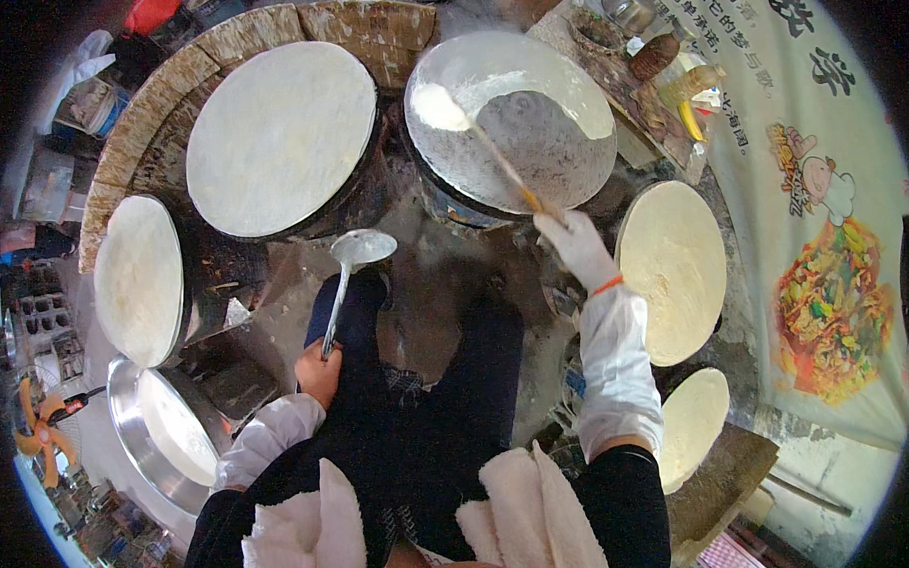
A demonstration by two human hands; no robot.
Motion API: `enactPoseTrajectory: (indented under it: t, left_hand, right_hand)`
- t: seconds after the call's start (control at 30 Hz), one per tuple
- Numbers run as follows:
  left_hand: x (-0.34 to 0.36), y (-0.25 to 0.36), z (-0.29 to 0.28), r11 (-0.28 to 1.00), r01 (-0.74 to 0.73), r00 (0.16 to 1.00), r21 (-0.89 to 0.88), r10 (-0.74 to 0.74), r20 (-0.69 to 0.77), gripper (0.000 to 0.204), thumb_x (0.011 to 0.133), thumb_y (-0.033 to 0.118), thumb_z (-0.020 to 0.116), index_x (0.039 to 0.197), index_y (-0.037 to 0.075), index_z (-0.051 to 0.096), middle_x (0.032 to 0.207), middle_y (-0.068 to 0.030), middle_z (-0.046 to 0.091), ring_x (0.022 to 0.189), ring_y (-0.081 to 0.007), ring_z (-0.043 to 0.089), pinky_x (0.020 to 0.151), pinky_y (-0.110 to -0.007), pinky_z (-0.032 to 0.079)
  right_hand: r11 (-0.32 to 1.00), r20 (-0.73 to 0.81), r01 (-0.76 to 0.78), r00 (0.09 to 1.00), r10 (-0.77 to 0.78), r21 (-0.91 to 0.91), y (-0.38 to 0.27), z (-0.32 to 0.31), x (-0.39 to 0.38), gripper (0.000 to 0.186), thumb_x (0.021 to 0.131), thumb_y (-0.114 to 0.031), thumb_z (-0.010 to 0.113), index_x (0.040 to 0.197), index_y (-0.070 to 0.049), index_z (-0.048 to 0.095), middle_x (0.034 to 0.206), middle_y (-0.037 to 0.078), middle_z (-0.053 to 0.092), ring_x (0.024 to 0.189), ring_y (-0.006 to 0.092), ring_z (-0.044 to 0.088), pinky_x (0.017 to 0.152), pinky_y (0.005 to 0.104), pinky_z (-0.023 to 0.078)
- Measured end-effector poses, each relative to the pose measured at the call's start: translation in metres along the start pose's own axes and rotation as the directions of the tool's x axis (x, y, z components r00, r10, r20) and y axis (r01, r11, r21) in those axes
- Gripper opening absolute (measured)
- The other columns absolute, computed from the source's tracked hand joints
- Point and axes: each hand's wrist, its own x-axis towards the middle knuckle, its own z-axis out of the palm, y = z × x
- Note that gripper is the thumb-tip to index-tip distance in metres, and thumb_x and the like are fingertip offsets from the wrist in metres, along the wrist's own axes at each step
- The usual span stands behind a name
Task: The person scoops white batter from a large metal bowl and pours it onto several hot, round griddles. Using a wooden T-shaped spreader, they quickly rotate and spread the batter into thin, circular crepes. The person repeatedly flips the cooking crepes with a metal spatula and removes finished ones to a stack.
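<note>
My right hand, in a white glove with an orange band at the wrist, is closed round the wooden handle of a batter spreader. Its pale, batter-coated head rests at the left side of a round griddle. A white ring of wet batter lies along the far and right edge of that griddle, while its dark middle is bare. Over my left thigh, my bare left hand grips the handle of a metal ladle, whose bowl points away from me and looks coated in batter.
Other round griddles carry pale sheets: a large one far left, one at left, one at right and one nearer right. A metal basin of white batter stands by my left arm. Jars stand at far right.
</note>
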Motion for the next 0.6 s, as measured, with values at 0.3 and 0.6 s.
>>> enactPoseTrajectory:
  t: [0.3, 0.6]
  left_hand:
    - [0.003, -0.032, -0.002, 0.997, 0.005, 1.0, -0.076, -0.007, -0.027, 0.021, 0.086, 0.025, 0.062, 0.093, 0.008, 0.073, 0.075, -0.0126, 0.065, 0.067, -0.0252, 0.063, 0.065, -0.039, 0.049]
    - [-0.001, -0.043, -0.021, 0.969, 0.08, 0.995, -0.236, -0.091, -0.037, 0.02, 0.087, 0.025, 0.063, 0.091, 0.007, 0.073, 0.068, -0.0115, 0.062, 0.061, -0.0235, 0.061, 0.063, -0.036, 0.048]
  right_hand:
    - [0.699, 0.073, -0.237, 0.964, 0.257, 0.675, -0.075, 0.12, 0.013, 0.044, 0.088, -0.016, 0.07, 0.129, -0.005, 0.059, 0.081, 0.001, 0.061, 0.063, 0.0128, 0.058, 0.053, 0.0288, 0.045]
    - [0.506, -0.229, -0.076, 0.828, 0.513, 0.859, -0.071, 0.255, -0.037, 0.043, 0.098, -0.016, 0.057, 0.141, -0.016, 0.05, 0.076, 0.002, 0.06, 0.046, 0.0095, 0.049, 0.038, 0.0261, 0.038]
